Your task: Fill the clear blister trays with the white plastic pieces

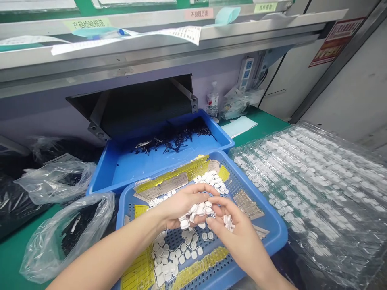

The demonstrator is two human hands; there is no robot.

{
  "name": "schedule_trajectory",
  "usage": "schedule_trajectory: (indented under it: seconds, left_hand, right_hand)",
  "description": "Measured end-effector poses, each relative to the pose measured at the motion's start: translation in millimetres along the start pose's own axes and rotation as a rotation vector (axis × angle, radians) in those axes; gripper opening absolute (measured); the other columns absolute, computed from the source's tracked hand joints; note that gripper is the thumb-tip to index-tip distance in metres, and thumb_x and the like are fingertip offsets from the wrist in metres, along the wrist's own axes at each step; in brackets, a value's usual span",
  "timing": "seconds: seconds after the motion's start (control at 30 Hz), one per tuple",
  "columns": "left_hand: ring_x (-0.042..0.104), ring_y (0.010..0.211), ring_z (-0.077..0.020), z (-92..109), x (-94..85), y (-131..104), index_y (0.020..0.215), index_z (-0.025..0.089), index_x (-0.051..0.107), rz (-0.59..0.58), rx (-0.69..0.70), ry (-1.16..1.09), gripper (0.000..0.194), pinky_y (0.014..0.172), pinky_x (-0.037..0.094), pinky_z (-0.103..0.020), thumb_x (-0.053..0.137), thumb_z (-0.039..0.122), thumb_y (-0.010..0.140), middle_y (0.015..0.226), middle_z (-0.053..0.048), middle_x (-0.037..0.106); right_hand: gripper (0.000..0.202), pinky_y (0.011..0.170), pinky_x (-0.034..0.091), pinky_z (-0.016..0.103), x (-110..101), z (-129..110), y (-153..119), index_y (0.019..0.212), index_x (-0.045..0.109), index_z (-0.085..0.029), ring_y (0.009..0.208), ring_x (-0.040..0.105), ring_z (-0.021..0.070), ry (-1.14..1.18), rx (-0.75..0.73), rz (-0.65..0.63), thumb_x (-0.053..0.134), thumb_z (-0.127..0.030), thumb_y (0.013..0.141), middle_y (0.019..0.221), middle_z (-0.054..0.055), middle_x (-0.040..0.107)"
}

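My left hand [186,203] is cupped above a blue perforated basket [279,237], its fingers curled round a heap of small white square pieces [198,211]. Against its fingertips, my right hand [231,217] is also curled, with several more white pieces in its palm. Loose white pieces [166,262] lie in the basket's lower left part, and another group [211,179] lies near its back edge. Yellow and brown tape covers parts of the basket's floor and walls.
Behind the basket is a blue tray [136,165] with black parts. Clear bags [39,253] holding black pieces lie at left. Plastic-covered trays of white pieces [317,193] stand at right. A bottle [213,100] is at the back, and a metal shelf [121,60] runs overhead.
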State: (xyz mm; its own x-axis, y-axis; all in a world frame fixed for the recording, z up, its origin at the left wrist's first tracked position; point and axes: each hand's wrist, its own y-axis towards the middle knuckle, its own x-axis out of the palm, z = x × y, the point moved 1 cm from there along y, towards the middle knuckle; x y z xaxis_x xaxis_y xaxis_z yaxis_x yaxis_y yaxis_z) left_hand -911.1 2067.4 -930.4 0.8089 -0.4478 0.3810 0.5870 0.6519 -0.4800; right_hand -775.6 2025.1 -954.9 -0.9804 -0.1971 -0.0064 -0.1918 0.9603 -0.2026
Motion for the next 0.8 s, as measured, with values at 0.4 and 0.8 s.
schedule_trajectory:
  seconds: [0.4, 0.8]
  left_hand:
    - [0.035, 0.032, -0.0036, -13.1, -6.6, 8.3, 0.085, 0.016, 0.052, -0.131, -0.08, -0.14, 0.01, 0.025, 0.023, -0.011, 0.047, 0.018, 0.076, 0.047, 0.003, 0.044]
    - [0.032, 0.026, -0.0044, -12.9, -0.7, 12.5, 0.078, 0.013, 0.051, -0.101, -0.102, -0.162, 0.033, 0.025, 0.018, -0.012, 0.038, 0.043, 0.08, 0.036, 0.001, 0.046]
  right_hand:
    - [0.019, 0.05, 0.027, 0.025, -13.0, 3.7, 3.0, 0.093, 0.057, -0.023, 0.058, 0.047, 0.0135, -0.888, -0.699, 0.038, 0.044, -0.024, 0.079, 0.066, 0.003, 0.054]
    - [0.014, 0.048, 0.027, 0.025, -26.0, -8.0, 8.2, 0.079, 0.059, -0.022, 0.051, 0.042, 0.0109, -0.758, -0.573, -0.016, 0.045, -0.026, 0.078, 0.059, 0.0, 0.048]
